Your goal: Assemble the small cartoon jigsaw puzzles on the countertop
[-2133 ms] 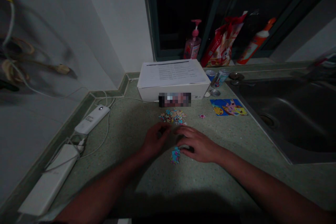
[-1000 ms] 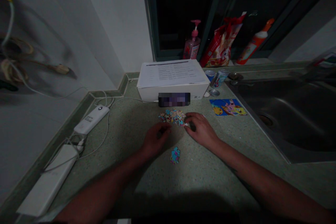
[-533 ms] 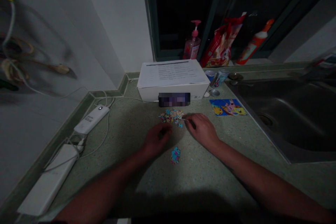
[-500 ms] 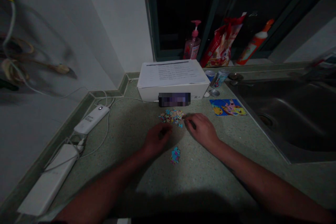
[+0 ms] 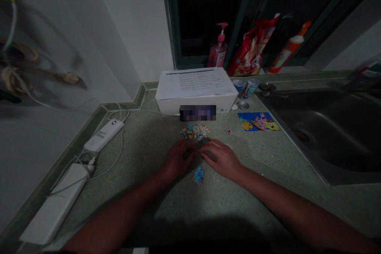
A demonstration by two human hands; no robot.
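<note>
My left hand (image 5: 177, 160) and my right hand (image 5: 218, 157) rest on the green counter (image 5: 226, 206), fingertips meeting just in front of a heap of loose colourful puzzle pieces (image 5: 195, 131). Both hands are curled into pinches; what is between the fingers is too small and dark to name. A small joined cluster of blue puzzle pieces (image 5: 198, 176) lies just below the hands. One stray pink piece (image 5: 228, 131) lies to the right of the heap. A cartoon picture card (image 5: 258, 121) lies further right.
A white box (image 5: 195, 90) with a printed sheet stands behind the heap. Cans (image 5: 249, 88), a pink pump bottle (image 5: 218, 49), a red bag (image 5: 251, 49) and an orange bottle (image 5: 287, 49) line the back. A steel sink (image 5: 327, 131) fills the right. White power banks (image 5: 104, 135) with cables lie left.
My right hand has drawn back from the right edge of the heap toward my left hand, and their fingertips now meet. The stray pink piece is uncovered again.
</note>
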